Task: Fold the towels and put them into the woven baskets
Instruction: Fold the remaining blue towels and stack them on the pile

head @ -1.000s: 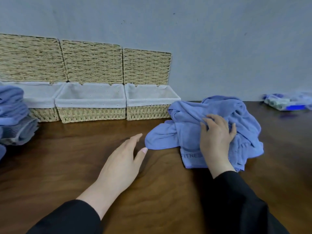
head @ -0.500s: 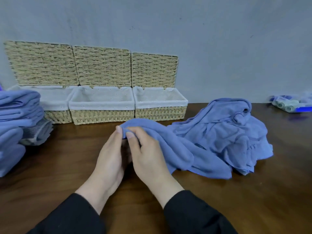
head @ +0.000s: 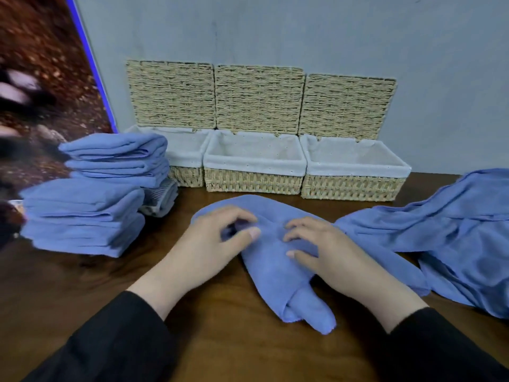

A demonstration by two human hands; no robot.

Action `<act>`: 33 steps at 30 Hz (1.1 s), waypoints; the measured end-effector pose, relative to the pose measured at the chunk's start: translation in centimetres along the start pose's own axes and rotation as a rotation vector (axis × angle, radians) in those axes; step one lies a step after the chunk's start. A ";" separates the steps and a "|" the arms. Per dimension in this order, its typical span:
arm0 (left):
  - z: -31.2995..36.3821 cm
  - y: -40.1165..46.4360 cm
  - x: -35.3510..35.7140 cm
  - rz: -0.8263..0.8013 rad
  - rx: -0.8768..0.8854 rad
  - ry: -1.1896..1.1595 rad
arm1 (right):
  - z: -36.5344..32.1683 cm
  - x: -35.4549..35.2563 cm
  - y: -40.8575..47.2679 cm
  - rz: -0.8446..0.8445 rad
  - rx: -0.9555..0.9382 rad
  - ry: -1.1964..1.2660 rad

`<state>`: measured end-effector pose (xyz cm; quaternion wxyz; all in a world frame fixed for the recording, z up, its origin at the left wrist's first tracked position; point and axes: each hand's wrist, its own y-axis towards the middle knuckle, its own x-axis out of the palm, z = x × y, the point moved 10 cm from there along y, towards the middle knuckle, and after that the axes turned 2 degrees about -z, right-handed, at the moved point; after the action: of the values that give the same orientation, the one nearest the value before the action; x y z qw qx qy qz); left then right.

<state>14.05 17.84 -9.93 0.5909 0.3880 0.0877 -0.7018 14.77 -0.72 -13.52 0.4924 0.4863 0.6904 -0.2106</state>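
1. The left hand [head: 212, 244] lies palm-down on the near-left end of a crumpled blue terry towel [head: 275, 260]. Its fingers are curled and the thumb meets them, pinching a fold of the cloth.
2. The right hand [head: 325, 252] lies palm-down on the same towel, just beside the left hand. Its fingers are bent with the tips pressing into the cloth; whether they grip a fold cannot be told.
3. Both forearms, in black sleeves [head: 118, 340], enter from the near edge of the dark brown wooden desk [head: 82, 285].
4. The towel lies at the desk's middle. Its long axis runs from the far-left, near the baskets, toward the near edge, where a narrow rolled end points at the person.
5. Bare desk surface is open toward the near edge on both sides of the towel.
6. A loose heap of blue cloth [head: 454, 235] lies toward the right edge, touching the towel behind the right hand.
7. Two stacks of folded blue towels [head: 91, 205] stand toward the left edge, well apart from the hands.
8. Three rectangular woven straw baskets with white fabric liners [head: 254, 166] stand in a row along the far edge against the grey wall [head: 275, 28], lids upright.
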 end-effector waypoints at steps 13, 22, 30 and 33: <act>-0.4 1.6 0.6 0.216 0.091 0.160 | -0.7 -3.2 -0.1 0.356 0.131 0.330; -3.7 1.7 2.4 0.078 -0.260 -0.617 | -3.2 -0.3 0.2 0.047 0.083 0.108; -0.2 0.1 5.4 -0.226 -0.162 -0.048 | -1.2 -3.5 0.1 0.380 0.198 0.233; -0.6 0.5 1.9 0.092 -0.165 0.008 | -0.6 -4.9 -0.8 0.483 0.252 0.311</act>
<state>14.74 16.59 -11.46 0.6523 0.3444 0.1296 -0.6626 14.02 -2.86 -9.04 0.3525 0.7197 0.5906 -0.0946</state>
